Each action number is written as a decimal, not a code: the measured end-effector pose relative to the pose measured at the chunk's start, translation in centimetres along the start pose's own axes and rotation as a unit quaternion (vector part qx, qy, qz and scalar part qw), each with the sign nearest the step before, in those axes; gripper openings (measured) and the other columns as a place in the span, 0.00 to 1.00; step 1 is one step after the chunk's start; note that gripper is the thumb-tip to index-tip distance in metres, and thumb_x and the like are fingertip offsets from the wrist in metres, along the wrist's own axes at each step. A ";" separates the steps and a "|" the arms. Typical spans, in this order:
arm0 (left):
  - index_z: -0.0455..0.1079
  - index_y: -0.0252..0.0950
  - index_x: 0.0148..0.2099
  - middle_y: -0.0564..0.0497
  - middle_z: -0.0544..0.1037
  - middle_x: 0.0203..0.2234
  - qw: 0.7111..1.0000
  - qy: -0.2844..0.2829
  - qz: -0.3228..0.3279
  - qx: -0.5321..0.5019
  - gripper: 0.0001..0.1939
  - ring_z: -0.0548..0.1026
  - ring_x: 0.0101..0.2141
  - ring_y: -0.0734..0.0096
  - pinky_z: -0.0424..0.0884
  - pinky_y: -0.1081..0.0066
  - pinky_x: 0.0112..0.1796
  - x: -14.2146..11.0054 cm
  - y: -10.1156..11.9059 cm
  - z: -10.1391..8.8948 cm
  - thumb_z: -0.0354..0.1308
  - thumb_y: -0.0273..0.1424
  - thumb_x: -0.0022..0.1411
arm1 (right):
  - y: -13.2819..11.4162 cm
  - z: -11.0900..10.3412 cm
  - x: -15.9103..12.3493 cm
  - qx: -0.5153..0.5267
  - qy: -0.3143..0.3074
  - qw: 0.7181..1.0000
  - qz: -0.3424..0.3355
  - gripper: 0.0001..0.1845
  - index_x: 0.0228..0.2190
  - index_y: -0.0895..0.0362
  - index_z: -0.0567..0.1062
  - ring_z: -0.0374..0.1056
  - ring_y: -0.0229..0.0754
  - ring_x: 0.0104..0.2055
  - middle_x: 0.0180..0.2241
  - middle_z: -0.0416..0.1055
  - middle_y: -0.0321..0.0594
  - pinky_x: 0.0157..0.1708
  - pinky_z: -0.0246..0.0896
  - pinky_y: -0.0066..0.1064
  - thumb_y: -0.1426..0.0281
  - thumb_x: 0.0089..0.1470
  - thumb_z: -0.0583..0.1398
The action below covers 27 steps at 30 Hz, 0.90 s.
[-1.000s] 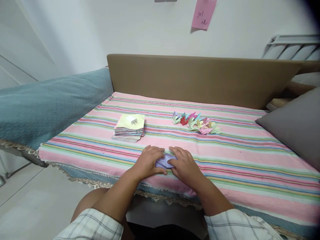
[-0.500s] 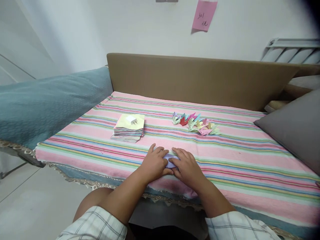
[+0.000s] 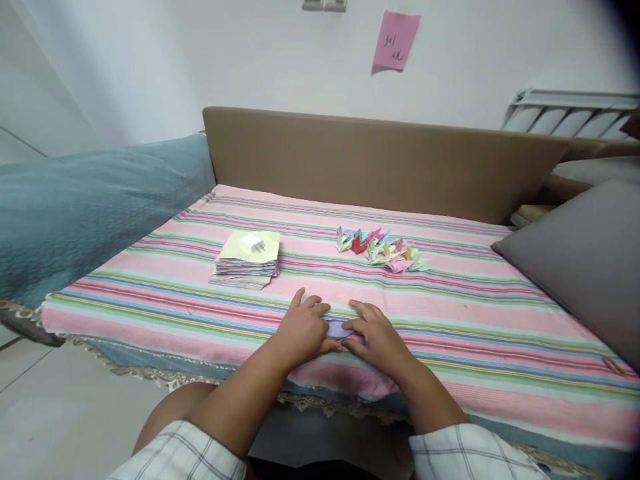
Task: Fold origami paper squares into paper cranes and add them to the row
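A small folded piece of lavender paper (image 3: 336, 329) lies low over the striped cloth, between my two hands. My left hand (image 3: 306, 328) grips its left side with thumb and index finger, the other fingers stretched out beyond. On the right side, my right hand (image 3: 375, 335) pinches the paper between thumb and fingers. Parts of the paper are hidden under my fingers. Farther back to the right sit several folded paper cranes (image 3: 383, 251) in mixed colours. Left of my hands stands a stack of square paper (image 3: 245, 267), with a white plug adapter (image 3: 253, 242) on its yellow top sheet.
The striped cloth (image 3: 165, 267) covers the sofa seat. Behind it rises the brown backrest (image 3: 350, 160). A blue-covered armrest (image 3: 100, 193) bounds the left, a grey cushion (image 3: 575, 253) the right. A pink note (image 3: 397, 41) and a radiator (image 3: 565, 113) are at the wall.
The view has shifted slightly, so the surroundings sit a little further left. My right fingers have changed their place on the lavender paper, and more of its left part shows.
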<state>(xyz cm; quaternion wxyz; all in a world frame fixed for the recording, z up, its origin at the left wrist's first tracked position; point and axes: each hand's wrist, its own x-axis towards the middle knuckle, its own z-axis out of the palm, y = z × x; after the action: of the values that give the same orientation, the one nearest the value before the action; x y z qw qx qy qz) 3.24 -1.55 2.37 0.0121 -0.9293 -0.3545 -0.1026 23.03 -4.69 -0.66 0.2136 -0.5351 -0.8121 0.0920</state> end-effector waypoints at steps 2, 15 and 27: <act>0.77 0.40 0.32 0.46 0.75 0.42 1.000 0.001 -0.002 -0.009 0.19 0.65 0.50 0.52 0.47 0.44 0.55 0.0 0.0 -0.1 0.58 0.50 0.52 | 0.4 0.1 0.0 0.038 -0.008 0.999 0.015 0.11 0.35 0.50 0.78 0.55 0.50 0.57 0.56 0.60 0.44 0.53 0.54 0.45 0.67 0.46 0.63; 0.76 0.42 0.33 0.50 0.73 0.48 0.995 -0.022 -0.051 -0.079 0.11 0.68 0.49 0.57 0.55 0.47 0.53 -1.0 -0.8 -0.5 0.55 0.39 0.60 | 0.2 -0.3 0.4 0.086 -0.058 0.993 0.056 0.13 0.33 0.46 0.79 0.53 0.50 0.59 0.57 0.60 0.41 0.52 0.51 0.48 0.60 0.55 0.55; 0.76 0.38 0.28 0.47 0.76 0.46 0.984 -0.034 -0.060 -0.164 0.12 0.70 0.49 0.62 0.65 0.66 0.47 -1.3 -1.8 -0.3 0.56 0.38 0.58 | -0.5 0.6 0.5 0.069 0.001 0.995 0.074 0.10 0.27 0.51 0.78 0.57 0.49 0.56 0.53 0.64 0.42 0.52 0.51 0.47 0.62 0.52 0.58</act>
<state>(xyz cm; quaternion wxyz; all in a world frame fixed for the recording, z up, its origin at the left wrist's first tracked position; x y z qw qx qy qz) 1.04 -1.15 2.34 -0.1581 -0.8990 -0.3878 -0.1283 22.21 -4.41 -0.92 0.2435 -0.5774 -0.7620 0.1630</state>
